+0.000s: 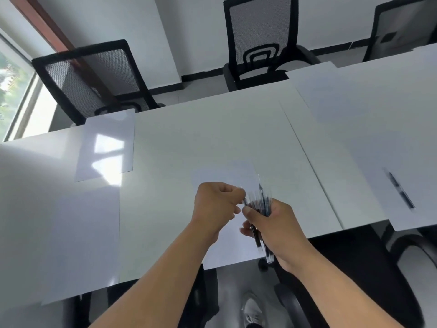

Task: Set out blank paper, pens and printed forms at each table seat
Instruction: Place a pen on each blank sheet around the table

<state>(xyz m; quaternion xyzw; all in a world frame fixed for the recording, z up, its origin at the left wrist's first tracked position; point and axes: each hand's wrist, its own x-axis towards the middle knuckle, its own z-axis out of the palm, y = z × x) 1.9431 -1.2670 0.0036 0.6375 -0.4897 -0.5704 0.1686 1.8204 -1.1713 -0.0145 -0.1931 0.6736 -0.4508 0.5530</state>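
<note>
several blurred pens (261,209), count unclear, gripped in right hand (272,223); left hand (216,204) pinches one.

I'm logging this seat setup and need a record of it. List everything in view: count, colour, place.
table: one, white, across the middle of the view
sheets of paper: at least five, white, along both long edges of the table, one directly under the hands
pen on paper: one, black and clear, on the right near-side sheet
bundle of pens: several, exact count blurred, black and clear, in the right hand
chairs: three on the far side, black mesh backs; parts of more on the near side
window: one, far left
shoe: one, grey, on the floor below the table edge
left hand: fingers pinching one pen of the bundle
right hand: gripping the bundle
</note>
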